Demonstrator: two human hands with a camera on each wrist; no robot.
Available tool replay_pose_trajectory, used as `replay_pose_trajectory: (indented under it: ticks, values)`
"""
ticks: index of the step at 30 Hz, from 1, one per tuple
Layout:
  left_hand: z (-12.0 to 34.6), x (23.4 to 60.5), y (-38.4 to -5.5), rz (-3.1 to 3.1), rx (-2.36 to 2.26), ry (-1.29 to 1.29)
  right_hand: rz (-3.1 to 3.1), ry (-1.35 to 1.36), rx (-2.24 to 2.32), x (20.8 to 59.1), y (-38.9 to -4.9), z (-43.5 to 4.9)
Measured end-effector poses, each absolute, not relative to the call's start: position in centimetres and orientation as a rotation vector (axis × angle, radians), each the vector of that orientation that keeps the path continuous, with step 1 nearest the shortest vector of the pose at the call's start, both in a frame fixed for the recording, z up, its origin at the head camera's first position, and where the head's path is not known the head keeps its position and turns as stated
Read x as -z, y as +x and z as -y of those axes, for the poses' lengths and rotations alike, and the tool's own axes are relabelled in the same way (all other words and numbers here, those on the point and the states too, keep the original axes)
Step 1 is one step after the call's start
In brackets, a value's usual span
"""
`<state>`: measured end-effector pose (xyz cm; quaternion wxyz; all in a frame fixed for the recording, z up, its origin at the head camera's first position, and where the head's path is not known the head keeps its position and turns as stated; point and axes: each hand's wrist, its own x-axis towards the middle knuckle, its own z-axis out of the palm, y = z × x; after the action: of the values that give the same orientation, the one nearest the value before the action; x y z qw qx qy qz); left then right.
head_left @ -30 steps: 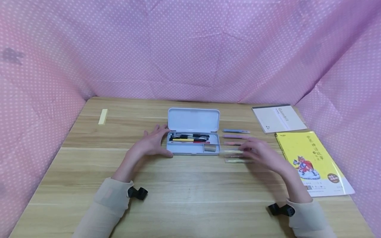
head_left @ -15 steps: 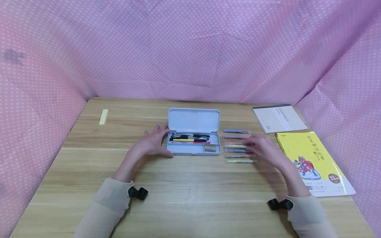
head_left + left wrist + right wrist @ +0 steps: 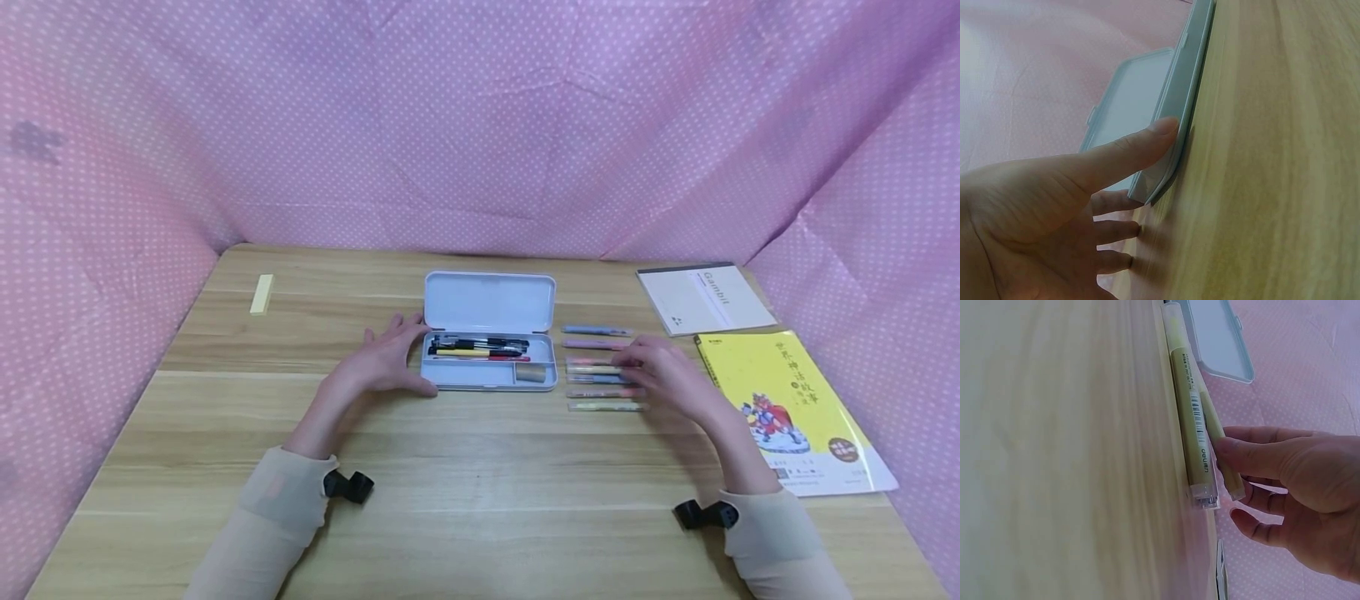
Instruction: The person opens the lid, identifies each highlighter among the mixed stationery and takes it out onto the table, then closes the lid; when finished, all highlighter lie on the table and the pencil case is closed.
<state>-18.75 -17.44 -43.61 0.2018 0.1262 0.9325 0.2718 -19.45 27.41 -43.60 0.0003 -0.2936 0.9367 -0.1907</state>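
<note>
A pale blue-grey pencil case (image 3: pixel 468 379) stands with its lid (image 3: pixel 489 302) raised; several pens (image 3: pixel 480 343) and a pencil sharpener-sized grey-brown block (image 3: pixel 529 372) lie inside. My left hand (image 3: pixel 384 360) holds the case's left end, thumb (image 3: pixel 1163 127) on the front wall and fingers behind. To the right of the case lies a column of highlighters, with a blue one (image 3: pixel 596 331) at the back and a yellow one (image 3: pixel 1191 425) at the front. My right hand (image 3: pixel 663 377) pinches another yellow highlighter (image 3: pixel 1230 469) by its right end, over the middle of the column.
A white notebook (image 3: pixel 705 300) and a yellow book (image 3: pixel 787 400) lie on the right of the wooden table (image 3: pixel 480 500). A pale yellow strip (image 3: pixel 261 294) is at the back left. Pink dotted cloth (image 3: pixel 480 125) hangs behind and at the sides.
My right hand has shifted slightly right and back with the yellow highlighter, bringing a blue highlighter below it into view; it barely moves over the last half second. The left hand stays on the case.
</note>
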Motion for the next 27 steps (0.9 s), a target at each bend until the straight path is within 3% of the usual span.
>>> replay_pose_trajectory:
  ticks: [27]
  values:
    - [17.48, 43.64, -18.76, -2.602, -0.768, 0.359, -2.946, -0.890, 0.569, 43.23, -19.31, -27.01]
